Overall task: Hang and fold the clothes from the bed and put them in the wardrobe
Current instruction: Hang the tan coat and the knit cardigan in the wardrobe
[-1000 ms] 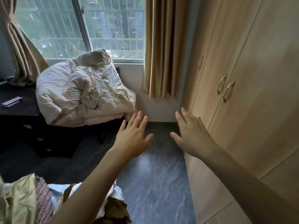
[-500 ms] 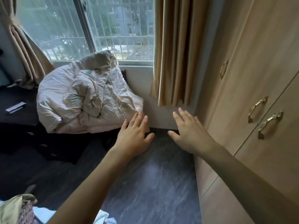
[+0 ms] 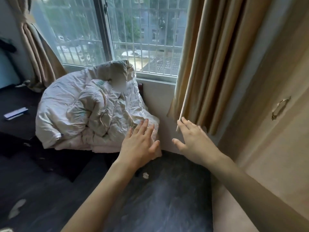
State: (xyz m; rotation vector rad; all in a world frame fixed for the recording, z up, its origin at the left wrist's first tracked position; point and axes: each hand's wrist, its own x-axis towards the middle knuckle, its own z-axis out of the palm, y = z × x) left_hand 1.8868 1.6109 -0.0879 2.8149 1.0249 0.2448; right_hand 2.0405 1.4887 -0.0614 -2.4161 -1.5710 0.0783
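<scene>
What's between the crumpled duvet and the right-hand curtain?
In the head view, only bare white wall below the window separates the duvet from the curtain.

A crumpled pale quilt (image 3: 90, 111) lies centre-left below the barred window (image 3: 117, 34); the tan curtain (image 3: 214, 64) hangs right of it, the light wooden wardrobe (image 3: 275, 131) at far right.

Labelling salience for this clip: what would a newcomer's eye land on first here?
First the two bare hands held out mid-frame, left hand and right hand, fingers spread, holding nothing. Next the crumpled pale quilt heaped below the window, left of centre. The wardrobe fills the right edge, doors closed, beside the tan curtain.
</scene>
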